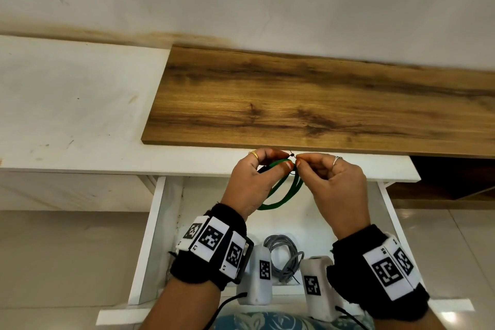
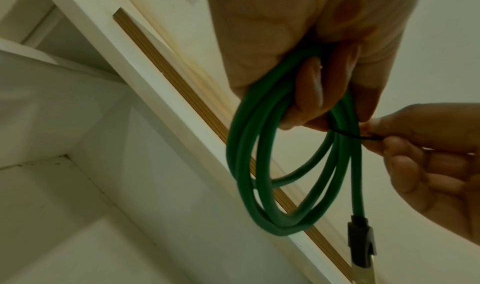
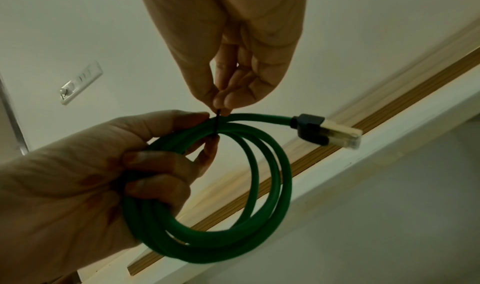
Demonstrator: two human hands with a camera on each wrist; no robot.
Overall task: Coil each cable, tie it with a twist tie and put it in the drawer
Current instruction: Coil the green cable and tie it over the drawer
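Note:
A green cable (image 1: 284, 190) hangs coiled in loops above the open white drawer (image 1: 150, 236). My left hand (image 1: 257, 179) grips the coil (image 3: 233, 216) near its top, fingers curled through the loops (image 2: 241, 161). A thin black twist tie (image 3: 217, 122) wraps the strands there. My right hand (image 1: 329, 182) pinches the tie's end (image 2: 363, 137) between thumb and fingertips (image 3: 223, 102). The cable's black and clear plug (image 3: 327, 131) sticks out to the side, and hangs low in the left wrist view (image 2: 359, 243).
A grey coiled cable (image 1: 284, 257) lies inside the drawer near its front. A wooden board (image 1: 308, 99) tops the white cabinet (image 1: 67, 104) just behind the hands. A wall socket plate (image 3: 80, 82) sits on the wall.

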